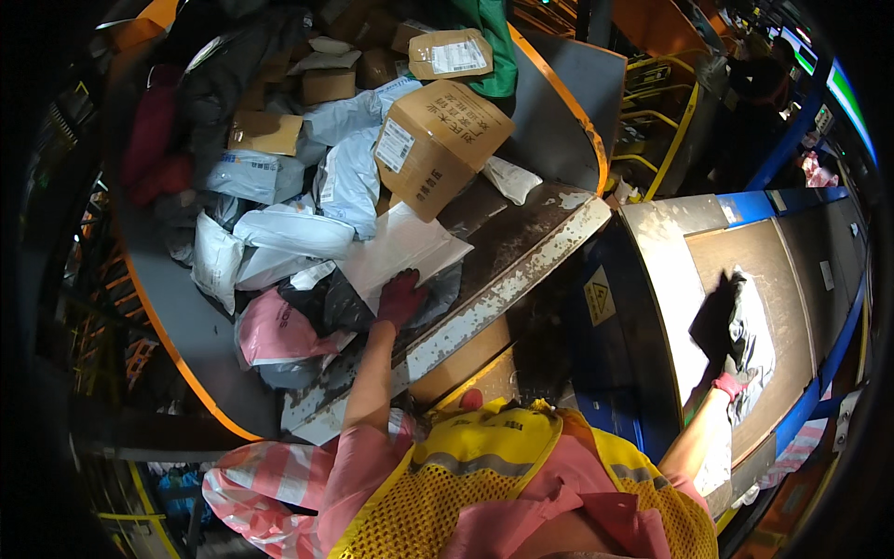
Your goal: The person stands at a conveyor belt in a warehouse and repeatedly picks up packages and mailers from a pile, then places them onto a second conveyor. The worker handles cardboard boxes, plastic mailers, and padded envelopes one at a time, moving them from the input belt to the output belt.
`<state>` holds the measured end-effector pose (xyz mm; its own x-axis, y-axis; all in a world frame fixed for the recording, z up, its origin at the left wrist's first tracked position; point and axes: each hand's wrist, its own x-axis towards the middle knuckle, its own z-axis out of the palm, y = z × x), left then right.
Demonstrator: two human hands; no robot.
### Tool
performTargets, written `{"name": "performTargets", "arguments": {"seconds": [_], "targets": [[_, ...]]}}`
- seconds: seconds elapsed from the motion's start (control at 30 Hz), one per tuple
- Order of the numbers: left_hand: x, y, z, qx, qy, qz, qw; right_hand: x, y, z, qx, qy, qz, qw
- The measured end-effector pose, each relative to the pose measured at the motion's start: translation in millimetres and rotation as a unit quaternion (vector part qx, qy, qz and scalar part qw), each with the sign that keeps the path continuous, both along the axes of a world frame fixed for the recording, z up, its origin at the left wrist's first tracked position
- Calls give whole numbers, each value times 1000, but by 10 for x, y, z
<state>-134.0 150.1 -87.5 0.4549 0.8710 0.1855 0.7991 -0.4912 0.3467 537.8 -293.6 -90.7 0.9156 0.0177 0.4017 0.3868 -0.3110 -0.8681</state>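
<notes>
My left hand (401, 300), in a dark red glove, rests with fingers apart at the lower edge of a flat white mailer (398, 244). Black plastic packaging (346, 302) lies beside and partly under that mailer. A pink plastic parcel (276, 325) sits left of this hand. Over on the belt conveyor (740, 237) at the right, my right hand (731, 383), in a pinkish-red glove, grips the near end of a silvery plastic-bag parcel (751, 339). Its fingertips are partly hidden by the parcel.
A large cardboard box (443, 143) stands among white poly mailers (293, 230) and smaller cartons in an orange-rimmed chute (174, 349). A worn metal ledge (482, 304) edges it. Someone's dark red sleeve (150, 133) appears at the left; another person (758, 87) is beyond the conveyor.
</notes>
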Motion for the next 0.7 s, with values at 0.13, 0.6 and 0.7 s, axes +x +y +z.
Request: {"name": "performTargets", "arguments": {"seconds": [0.13, 0.6, 0.7], "targets": [[21, -137, -116, 142, 3, 104, 984, -245, 224, 134, 680, 362, 123, 626], [157, -864, 841, -21, -116, 63, 991, -3236, 2078, 686, 322, 565, 542, 533], [147, -1034, 1213, -107, -323, 83, 937, -3574, 2272, 594, 259, 542, 632, 489]]}}
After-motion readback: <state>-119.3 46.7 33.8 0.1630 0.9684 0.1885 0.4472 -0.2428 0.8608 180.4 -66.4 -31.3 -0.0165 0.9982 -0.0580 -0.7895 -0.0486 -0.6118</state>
